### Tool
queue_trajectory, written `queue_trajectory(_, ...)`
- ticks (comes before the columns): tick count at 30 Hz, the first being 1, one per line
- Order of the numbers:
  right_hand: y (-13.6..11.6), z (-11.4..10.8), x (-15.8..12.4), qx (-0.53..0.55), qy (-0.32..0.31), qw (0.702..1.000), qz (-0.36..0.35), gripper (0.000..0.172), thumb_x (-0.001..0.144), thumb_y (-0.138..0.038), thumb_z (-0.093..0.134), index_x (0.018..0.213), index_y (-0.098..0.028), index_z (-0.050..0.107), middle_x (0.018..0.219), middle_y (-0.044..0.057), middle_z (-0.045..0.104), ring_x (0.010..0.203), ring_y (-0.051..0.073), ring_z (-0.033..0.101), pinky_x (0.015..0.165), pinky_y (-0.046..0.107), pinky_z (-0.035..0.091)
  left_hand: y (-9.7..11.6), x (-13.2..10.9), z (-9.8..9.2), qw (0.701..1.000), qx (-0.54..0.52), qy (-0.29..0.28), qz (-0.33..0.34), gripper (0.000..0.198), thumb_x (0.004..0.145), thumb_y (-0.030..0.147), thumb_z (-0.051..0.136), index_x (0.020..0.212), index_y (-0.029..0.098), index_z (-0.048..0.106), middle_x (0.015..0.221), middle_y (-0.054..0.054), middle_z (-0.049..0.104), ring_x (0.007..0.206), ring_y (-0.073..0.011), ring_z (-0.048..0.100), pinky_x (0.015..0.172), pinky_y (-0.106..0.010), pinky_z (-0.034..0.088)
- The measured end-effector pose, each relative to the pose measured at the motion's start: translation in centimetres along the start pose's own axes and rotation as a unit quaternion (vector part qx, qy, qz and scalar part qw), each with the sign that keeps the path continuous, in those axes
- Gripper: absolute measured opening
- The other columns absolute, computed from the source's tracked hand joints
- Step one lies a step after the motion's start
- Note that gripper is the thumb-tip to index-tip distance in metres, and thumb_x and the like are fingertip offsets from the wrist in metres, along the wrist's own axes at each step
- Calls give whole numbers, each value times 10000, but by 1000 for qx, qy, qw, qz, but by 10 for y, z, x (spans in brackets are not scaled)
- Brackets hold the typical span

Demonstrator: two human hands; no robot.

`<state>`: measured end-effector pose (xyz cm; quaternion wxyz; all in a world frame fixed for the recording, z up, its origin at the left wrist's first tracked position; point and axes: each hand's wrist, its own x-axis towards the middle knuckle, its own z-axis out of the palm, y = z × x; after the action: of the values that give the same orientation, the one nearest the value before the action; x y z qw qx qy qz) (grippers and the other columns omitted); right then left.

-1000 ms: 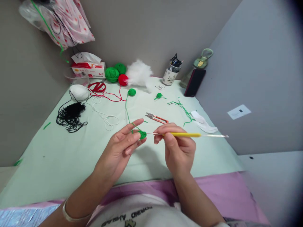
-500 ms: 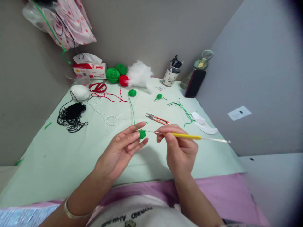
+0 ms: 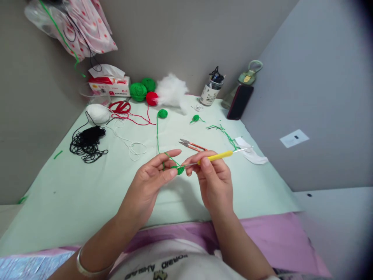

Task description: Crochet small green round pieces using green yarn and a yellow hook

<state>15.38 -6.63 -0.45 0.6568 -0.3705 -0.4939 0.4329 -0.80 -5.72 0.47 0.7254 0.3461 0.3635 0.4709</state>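
Left hand pinches small green crochet piece. Right hand grips yellow-handled hook, its tip at the piece.

The left hand covers part of the green piece; whether the tip of the hook sits inside a stitch is too small to determine. The right hand conceals part of the hook and snips. The phone obscures part of the bottle. The top edge crops the hanging cloth.
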Motion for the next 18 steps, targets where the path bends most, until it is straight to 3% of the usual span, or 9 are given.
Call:
queue_trajectory(4, -4, 2, -8, -112, -6, 991, -72, 178, 1057, -260, 572, 1002, -236, 739, 922, 46, 785, 788, 171, 719, 708, 332, 611, -2, -2, 0, 997, 52, 30, 44, 330, 842, 242, 854, 1166, 303, 836, 881, 10, 661, 872, -162, 581, 855, -274, 457)
queue_trajectory(9, -4, 5, -17, -266, -56, 921, -278, 253, 1028, -98, 524, 1172, -214, 696, 978, 86, 788, 915, 216, 743, 754, 378, 596, -5, -5, 4, 975, 126, 106, 146, 353, 824, 191, 862, 1152, 319, 835, 869, 20, 690, 855, -160, 578, 881, -267, 469)
queue_trajectory(15, -7, 6, -13, -227, -23, 947, -227, 253, 1034, -98, 511, 1141, -233, 696, 976, 60, 783, 854, 198, 733, 724, 372, 611, -6, -7, 3, 983, 103, 76, 129, 403, 847, 225, 866, 1214, 379, 803, 876, 44, 701, 791, -109, 564, 802, -203, 479)
queue_trajectory(18, -7, 7, -14, -323, -42, 897, -300, 259, 1013, -78, 536, 1151, -224, 700, 964, 72, 769, 876, 206, 724, 730, 360, 605, -6, -10, 5, 983, 97, 91, 130, 423, 826, 208, 883, 1214, 358, 805, 881, 43, 707, 762, -90, 554, 781, -179, 479)
